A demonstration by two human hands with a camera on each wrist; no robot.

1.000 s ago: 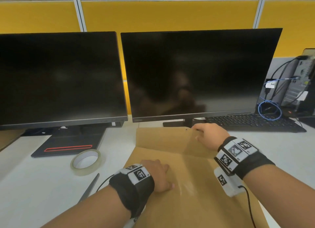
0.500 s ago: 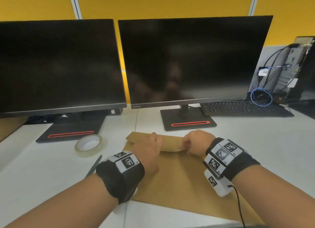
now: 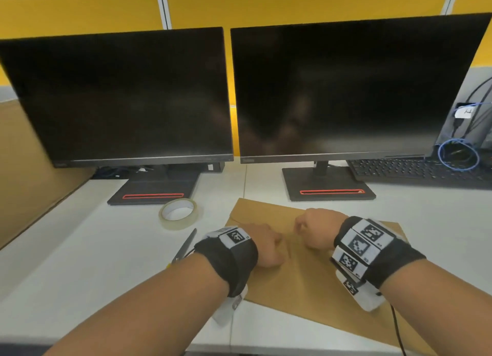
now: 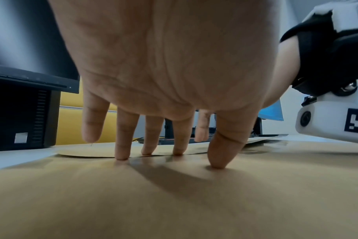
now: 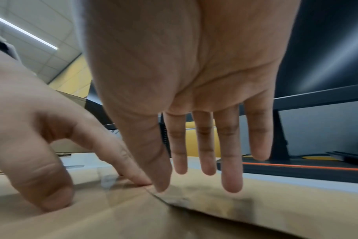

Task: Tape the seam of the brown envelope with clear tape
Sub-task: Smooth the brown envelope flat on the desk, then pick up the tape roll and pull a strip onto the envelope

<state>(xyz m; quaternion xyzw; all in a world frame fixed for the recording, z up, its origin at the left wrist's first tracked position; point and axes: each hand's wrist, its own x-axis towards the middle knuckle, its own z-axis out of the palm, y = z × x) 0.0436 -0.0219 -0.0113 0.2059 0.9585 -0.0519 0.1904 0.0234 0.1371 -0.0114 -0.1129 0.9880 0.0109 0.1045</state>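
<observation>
Head view: both hands press the flap of the envelope (image 3: pixel 306 270) flat on the desk (image 3: pixel 80 262), w/ the flap folded down. L hand (image 3: pixel 262 245) has fingers (image 4: pixel 122 145) spread, tips on the flap edge; R hand (image 3: pixel 316 229) has fingers straight, thumb (image 5: pixel 153 161) on the seam, other tips apparently just clear. A shiny clear patch shows by the seam; whether it is tape, can't tell. Judged: sealing early or partway. Tape roll (image 3: pixel 179 213) and scissors (image 3: pixel 185 246) lie just left, untouched. Monitor base (image 3: pixel 328 185) sits close behind; front edge of desk near; open room to the right.
</observation>
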